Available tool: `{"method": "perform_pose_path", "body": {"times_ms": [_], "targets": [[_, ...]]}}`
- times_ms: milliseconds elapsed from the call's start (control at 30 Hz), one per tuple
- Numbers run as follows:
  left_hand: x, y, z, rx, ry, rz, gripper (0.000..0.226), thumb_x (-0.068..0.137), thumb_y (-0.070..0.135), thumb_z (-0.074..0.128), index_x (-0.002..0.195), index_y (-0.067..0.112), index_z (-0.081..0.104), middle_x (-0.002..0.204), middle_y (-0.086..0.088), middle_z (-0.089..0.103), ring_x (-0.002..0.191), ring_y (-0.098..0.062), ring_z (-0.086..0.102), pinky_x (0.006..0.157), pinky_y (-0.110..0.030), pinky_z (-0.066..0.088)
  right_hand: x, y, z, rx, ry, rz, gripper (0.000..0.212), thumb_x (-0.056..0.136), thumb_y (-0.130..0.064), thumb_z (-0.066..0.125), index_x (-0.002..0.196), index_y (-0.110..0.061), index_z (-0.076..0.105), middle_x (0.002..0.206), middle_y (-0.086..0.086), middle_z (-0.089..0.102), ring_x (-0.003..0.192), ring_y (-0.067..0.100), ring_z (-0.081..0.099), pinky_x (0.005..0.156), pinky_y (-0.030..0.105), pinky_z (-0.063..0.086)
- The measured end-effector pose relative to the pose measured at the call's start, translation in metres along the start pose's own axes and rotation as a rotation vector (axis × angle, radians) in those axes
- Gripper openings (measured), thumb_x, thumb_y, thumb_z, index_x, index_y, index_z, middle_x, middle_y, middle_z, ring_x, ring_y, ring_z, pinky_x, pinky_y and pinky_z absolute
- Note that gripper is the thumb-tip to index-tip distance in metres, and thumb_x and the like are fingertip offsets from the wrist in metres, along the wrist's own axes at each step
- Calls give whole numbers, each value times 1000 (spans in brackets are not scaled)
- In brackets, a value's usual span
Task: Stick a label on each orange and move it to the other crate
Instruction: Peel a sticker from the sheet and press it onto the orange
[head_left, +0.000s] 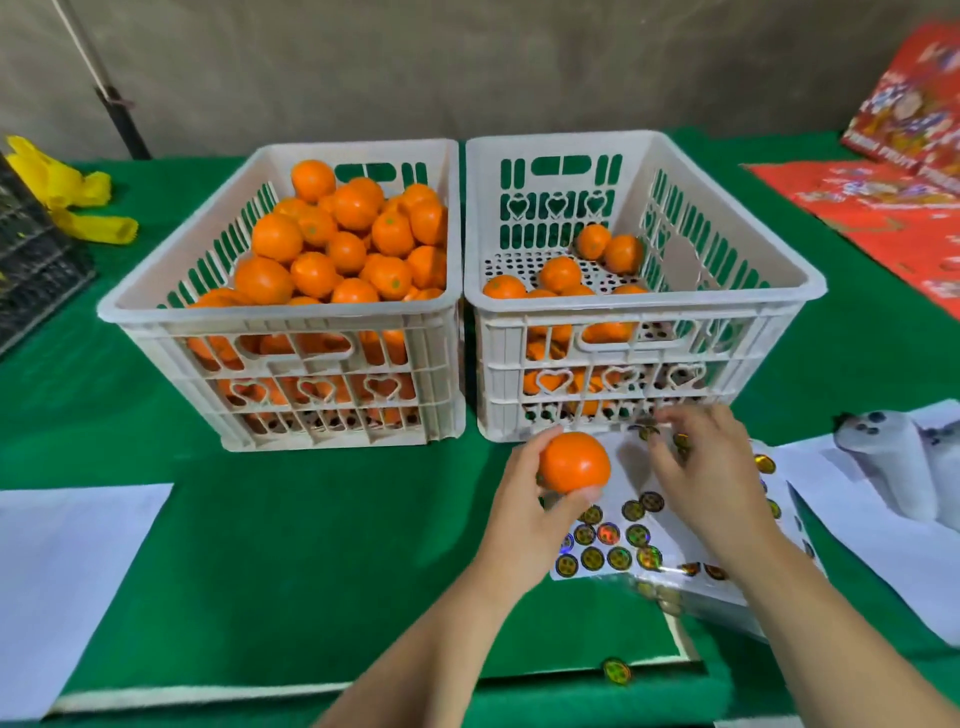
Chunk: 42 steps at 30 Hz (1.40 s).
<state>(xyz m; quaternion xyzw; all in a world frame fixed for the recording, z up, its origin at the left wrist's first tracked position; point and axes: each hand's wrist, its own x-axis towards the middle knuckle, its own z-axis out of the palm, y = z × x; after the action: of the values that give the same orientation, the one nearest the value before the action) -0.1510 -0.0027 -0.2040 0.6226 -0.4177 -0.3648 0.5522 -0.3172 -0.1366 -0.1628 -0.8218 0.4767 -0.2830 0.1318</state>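
From the head camera, you face a table covered in green cloth (291, 545). Two white slotted plastic crates stand side by side, nearly touching. The left crate (156, 296) is heaped with oranges above its rim; the right crate (810, 286) holds only a few oranges along its near side and two by its far right wall, with much of its perforated floor bare. At the far left lie crumpled yellow bags (78, 202) and the corner of a dark crate (31, 260). At the far right sit red printed cartons (893, 171). A blank white sheet (67, 561) lies near left; more white paper (883, 525) and a roll of white backing (898, 467) lie to the right. One loose round sticker (616, 671) rests on the cloth at the table's near edge.

Just in front of the right crate, your left hand (524, 499) grips one orange (574, 462), fingers curled round its back and underside, lifted above the sticker sheet (623, 540). Nothing stands between that orange and the right crate. Your right hand (711, 467) is just beside the orange, fingers bent down onto the top of the sheet among the round holographic labels; motion blur hides whether it pinches one.
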Motion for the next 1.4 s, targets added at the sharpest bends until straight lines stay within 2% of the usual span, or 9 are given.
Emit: {"method": "perform_pose_path", "body": {"times_ms": [100,333,500,600,700,833,900,1100,1400], "targets": [[7,-7,2,-41,-68,-57,66,92,31,82,140,56,44,146,8,50,119,-5,66,106,-28,53,4,10,5,-132,-222,102,38,87,-28,77,120,-10,73,110,19,58,104,44,55,93,46,45],[6,-11,1,46,-52,-78,67,91,41,81,128,76,38,142,24,48,113,7,64,92,-14,53,25,0,0,-174,-381,128,44,89,-45,72,126,-22,70,112,11,54,108,38,55,89,45,51],[5,-8,3,62,-33,-75,68,91,42,81,133,72,37,144,20,49,114,3,65,102,-26,53,37,-4,-11,-303,-549,80,53,90,-55,68,136,-30,61,116,6,50,118,37,50,95,45,49],[2,-7,4,104,-29,-46,68,90,43,82,130,75,36,143,24,47,121,-3,63,108,-35,52,36,-4,-16,-262,-474,25,12,90,-46,69,98,-37,69,96,0,47,106,37,52,85,42,47],[0,-7,4,113,-24,-23,69,90,44,81,127,79,35,142,25,47,122,-5,63,109,-38,52,33,-1,-14,-137,-402,-34,45,91,-38,72,63,-39,37,78,0,41,84,31,49,73,40,42],[0,-6,4,120,-21,-21,70,90,43,81,128,79,34,142,25,47,123,-5,62,111,-40,51,28,2,-12,19,-314,-101,46,95,-34,68,59,-20,43,67,5,44,70,16,45,62,35,34],[0,-8,4,117,-26,-18,70,90,42,82,131,76,35,142,24,47,124,-5,62,111,-41,51,26,0,-10,163,-312,-43,49,97,-32,66,55,-27,42,61,-1,41,65,6,43,59,33,30],[1,-11,3,111,-34,-14,71,90,41,83,131,75,36,140,26,47,124,-4,62,111,-41,51,25,-2,-7,531,-284,255,39,97,-35,66,76,-2,62,71,14,46,67,16,45,66,33,33],[2,-12,4,137,-50,-22,72,89,41,83,133,73,36,140,25,48,123,-6,63,111,-42,51,25,-8,-6,664,-291,361,14,94,-29,67,85,-29,78,87,4,73,82,17,61,76,35,45]]}}
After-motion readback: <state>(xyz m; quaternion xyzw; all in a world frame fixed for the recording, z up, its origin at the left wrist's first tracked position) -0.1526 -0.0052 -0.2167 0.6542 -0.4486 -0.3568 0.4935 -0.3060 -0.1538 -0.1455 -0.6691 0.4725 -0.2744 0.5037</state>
